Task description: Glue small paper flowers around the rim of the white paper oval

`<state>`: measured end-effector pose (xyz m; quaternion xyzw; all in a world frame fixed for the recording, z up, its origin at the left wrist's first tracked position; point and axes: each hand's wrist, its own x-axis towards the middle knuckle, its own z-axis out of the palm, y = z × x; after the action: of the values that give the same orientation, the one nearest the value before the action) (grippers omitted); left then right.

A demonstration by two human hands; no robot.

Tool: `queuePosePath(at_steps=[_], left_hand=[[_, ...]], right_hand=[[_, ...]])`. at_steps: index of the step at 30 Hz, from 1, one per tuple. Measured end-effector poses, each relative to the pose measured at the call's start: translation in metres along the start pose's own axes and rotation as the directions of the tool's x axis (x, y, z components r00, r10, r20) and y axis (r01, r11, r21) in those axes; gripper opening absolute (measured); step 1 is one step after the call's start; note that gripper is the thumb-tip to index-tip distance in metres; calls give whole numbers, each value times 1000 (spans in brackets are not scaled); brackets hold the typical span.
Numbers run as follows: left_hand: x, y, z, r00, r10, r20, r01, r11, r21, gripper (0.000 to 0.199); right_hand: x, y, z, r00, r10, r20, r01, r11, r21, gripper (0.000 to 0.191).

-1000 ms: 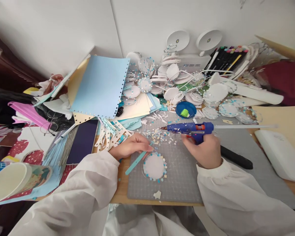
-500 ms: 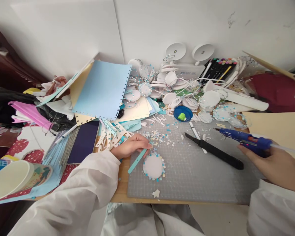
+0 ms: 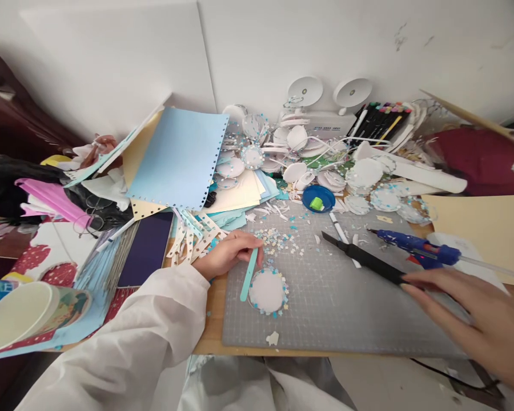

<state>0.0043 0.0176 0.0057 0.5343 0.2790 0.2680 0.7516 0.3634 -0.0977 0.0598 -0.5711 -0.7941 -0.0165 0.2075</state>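
My left hand pinches a flat teal stick that slants down toward me; its far end is hidden in my fingers. Beside the stick, a white disc ringed with small blue and cream star-shaped bits lies on the grey cutting mat. My right hand has thumb and forefinger closed around the rear end of a black craft knife, which rests on the mat with its blade pointing left. Behind that hand, a blue glue gun with a clear glue stick lies at the mat's right edge.
Loose paper stars are scattered above the disc. A blue lid with a green piece sits at the mat's back edge, near a white pen. Decorated discs pile up behind. A paper cup and phone stand left.
My right hand has let go of the glue gun, set it down at the right, and moved onto the knife handle. The teal stick has swung more upright in my left hand.
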Motion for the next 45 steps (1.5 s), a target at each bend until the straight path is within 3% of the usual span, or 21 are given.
queuePosePath(at_steps=[1, 4, 7, 11, 13, 15, 18, 21, 22, 24, 26, 28, 31, 36, 45], left_hand=[[0, -1, 0, 1000, 8, -27, -8, 1000, -4, 41], [1, -3, -1, 996, 6, -88, -9, 999, -36, 41], [2, -4, 1, 995, -2, -104, -9, 995, -99, 41], [3, -4, 4, 981, 49, -187, -78, 985, -153, 49], [4, -4, 6, 977, 56, -204, -86, 986, -144, 51], [3, -5, 7, 981, 54, -187, -77, 990, -119, 50], [0, -4, 7, 991, 73, -111, -75, 997, -17, 50], [-4, 0, 6, 993, 99, -67, -85, 977, 193, 50], [-5, 2, 6, 992, 109, -67, -88, 961, 264, 50], [-7, 6, 3, 991, 126, -51, -97, 920, 379, 50], [-7, 7, -1, 992, 124, 29, -123, 877, 465, 49], [-6, 7, -5, 985, 91, 144, -155, 833, 531, 44], [-5, 5, -8, 970, 41, 239, -182, 774, 607, 33], [-5, 3, -7, 971, 26, 238, -189, 693, 696, 17], [-4, 3, -6, 973, 28, 228, -177, 729, 662, 18]], right_hand=[[10, -20, 2, 998, -51, 44, 52, 999, -8, 15], [46, -75, 19, 967, -253, -24, 253, 967, 11, 19], [79, -111, 47, 884, -463, -64, 466, 884, 38, 24], [106, -131, 83, 774, -616, -144, 626, 779, 32, 25], [113, -132, 94, 748, -642, -170, 655, 754, 36, 21], [115, -129, 101, 750, -634, -190, 655, 752, 77, 21], [110, -120, 109, 792, -546, -274, 604, 764, 225, 21], [103, -110, 118, 891, -249, -380, 423, 762, 491, 17], [101, -107, 121, 923, -104, -369, 325, 724, 608, 13], [100, -103, 127, 961, 143, -238, 119, 561, 819, 4], [101, -99, 133, 973, 224, -60, -23, 351, 936, 7], [101, -96, 137, 977, 198, 74, -115, 204, 972, 14], [101, -95, 141, 972, 127, 195, -209, 106, 972, 22], [100, -99, 137, 958, 32, 285, -287, 134, 948, 27], [101, -103, 134, 952, -31, 304, -294, 174, 940, 25]])
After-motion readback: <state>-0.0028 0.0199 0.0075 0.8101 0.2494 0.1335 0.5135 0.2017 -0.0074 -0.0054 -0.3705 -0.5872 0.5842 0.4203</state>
